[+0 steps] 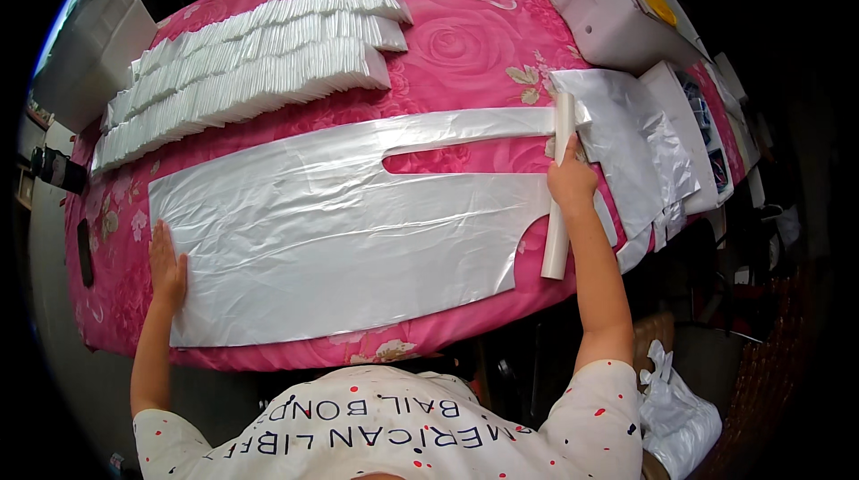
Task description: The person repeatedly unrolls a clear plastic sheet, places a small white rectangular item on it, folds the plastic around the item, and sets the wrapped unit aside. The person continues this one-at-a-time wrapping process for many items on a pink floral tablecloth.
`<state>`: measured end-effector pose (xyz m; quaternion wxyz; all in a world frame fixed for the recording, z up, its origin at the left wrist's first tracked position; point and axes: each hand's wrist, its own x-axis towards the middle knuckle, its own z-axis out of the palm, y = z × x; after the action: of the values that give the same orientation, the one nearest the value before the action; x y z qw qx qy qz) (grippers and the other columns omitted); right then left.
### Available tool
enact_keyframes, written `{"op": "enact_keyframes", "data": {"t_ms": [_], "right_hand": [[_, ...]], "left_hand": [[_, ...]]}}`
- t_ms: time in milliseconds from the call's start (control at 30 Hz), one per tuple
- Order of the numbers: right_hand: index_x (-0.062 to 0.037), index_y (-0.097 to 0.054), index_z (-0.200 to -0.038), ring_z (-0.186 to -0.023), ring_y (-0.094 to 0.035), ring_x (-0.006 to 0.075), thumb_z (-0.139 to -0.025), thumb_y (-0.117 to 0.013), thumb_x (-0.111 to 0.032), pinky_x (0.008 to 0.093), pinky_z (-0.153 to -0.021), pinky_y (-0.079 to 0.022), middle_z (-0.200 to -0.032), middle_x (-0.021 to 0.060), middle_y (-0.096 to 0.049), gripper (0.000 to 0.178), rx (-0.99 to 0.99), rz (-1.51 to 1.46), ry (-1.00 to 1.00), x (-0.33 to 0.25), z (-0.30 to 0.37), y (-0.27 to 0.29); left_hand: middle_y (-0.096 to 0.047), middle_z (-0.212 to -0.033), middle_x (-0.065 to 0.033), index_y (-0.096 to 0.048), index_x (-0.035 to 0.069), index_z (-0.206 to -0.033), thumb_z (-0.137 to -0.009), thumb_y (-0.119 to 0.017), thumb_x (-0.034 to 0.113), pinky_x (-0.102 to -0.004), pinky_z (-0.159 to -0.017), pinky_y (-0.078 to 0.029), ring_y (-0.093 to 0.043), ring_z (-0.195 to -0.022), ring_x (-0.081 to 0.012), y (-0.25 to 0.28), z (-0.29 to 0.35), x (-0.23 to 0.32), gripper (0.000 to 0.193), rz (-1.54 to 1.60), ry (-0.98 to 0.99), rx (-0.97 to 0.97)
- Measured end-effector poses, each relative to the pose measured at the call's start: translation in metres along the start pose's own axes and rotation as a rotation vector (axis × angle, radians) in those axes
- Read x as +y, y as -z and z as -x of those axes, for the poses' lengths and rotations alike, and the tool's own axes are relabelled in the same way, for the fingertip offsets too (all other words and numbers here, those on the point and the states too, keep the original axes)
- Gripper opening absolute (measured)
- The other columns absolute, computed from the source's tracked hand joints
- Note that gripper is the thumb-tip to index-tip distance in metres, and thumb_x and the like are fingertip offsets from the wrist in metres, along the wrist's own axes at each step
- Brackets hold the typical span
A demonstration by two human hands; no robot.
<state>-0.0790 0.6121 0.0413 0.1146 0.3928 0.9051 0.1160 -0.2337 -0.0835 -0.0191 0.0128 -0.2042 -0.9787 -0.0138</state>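
A large white plastic sheet [331,238] lies spread before me, wrinkled along its length. It has a long slot and a curved cut-out towards its right end, like a disposable apron. My left hand [167,270] rests flat at the sheet's left edge, fingers stretched out, holding nothing. Near the right end, my right hand [573,183] grips a pale, smooth tube [556,243] with the index finger extended along it. The tube lies crosswise over the sheet's upper strip, its near end over the pink cloth. My other right fingers are partly hidden.
Rows of folded white plastic packets [250,59] stand at the back left of the pink flowered tablecloth [456,42]. Loose plastic sheets [626,135] lie to the right, below a white foam box [608,15]. A dark cup [59,169] is by the left edge.
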Motion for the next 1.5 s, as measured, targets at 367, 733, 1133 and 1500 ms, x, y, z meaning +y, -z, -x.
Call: {"op": "enact_keyframes", "data": {"t_ms": [367,733,1133,1500], "right_hand": [[-0.0052,-0.008,-0.144,-0.056,-0.062,0.0282,-0.089,-0.047,-0.036,0.0406,-0.048,-0.048,-0.066,0.0138,-0.062,0.074,0.160,-0.205,0.141,-0.022,0.082,0.027],[-0.0093,-0.006,-0.145,-0.064,-0.063,0.0287,-0.088,-0.048,-0.038,0.0416,-0.055,-0.050,-0.075,0.0144,-0.064,0.077,0.051,-0.125,0.224,-0.019,0.089,-0.008],[-0.0098,-0.008,-0.145,-0.074,-0.065,0.0326,-0.088,-0.046,-0.037,0.0448,-0.061,-0.050,-0.089,0.0185,-0.066,0.074,0.089,-0.111,-0.215,0.093,0.068,-0.028],[-0.0075,-0.015,-0.144,-0.082,-0.063,0.0335,-0.087,-0.046,-0.048,0.0444,-0.067,-0.050,-0.095,0.0210,-0.063,0.077,0.038,-0.282,0.188,-0.057,0.040,0.033]], "left_hand": [[-0.012,-0.151,-0.0137,-0.012,0.002,-0.144,-0.092,-0.038,0.028,-0.0417,-0.112,-0.007,-0.010,-0.140,-0.0276,-0.002,0.004,-0.007,0.064,-0.032,-0.013,0.016],[-0.013,-0.151,-0.0133,-0.013,0.001,-0.144,-0.091,-0.040,0.027,-0.0413,-0.112,-0.007,-0.011,-0.140,-0.0266,0.002,-0.003,0.000,0.064,0.015,0.005,0.015],[-0.004,-0.152,-0.0149,-0.002,0.004,-0.145,-0.090,-0.039,0.050,-0.0437,-0.112,-0.004,-0.005,-0.140,-0.0304,-0.018,-0.004,-0.014,0.081,0.148,-0.037,0.156],[-0.004,-0.150,-0.0177,-0.009,0.002,-0.144,-0.092,-0.036,0.050,-0.0447,-0.111,-0.007,-0.006,-0.139,-0.0335,0.002,0.091,0.006,0.075,0.248,0.150,0.391]]}}
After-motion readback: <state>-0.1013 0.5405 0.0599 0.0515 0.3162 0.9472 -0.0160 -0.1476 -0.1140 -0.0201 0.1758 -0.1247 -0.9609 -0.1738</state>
